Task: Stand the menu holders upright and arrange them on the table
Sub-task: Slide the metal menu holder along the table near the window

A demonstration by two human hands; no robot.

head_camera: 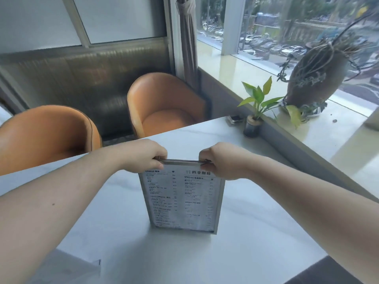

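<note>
— Where's the menu holder?
— Upright in the middle of the white table, printed side toward the camera.
— And the hands?
— The left hand pinches its top left corner, the right hand the top right.
— Beyond it?
— Two orange chairs; a small potted plant by the window.

Menu holder stands upright at the centre of the counter. Left hand and right hand grip its top corners. Small potted plant at the counter's far right edge. Two chairs behind the counter.
</note>
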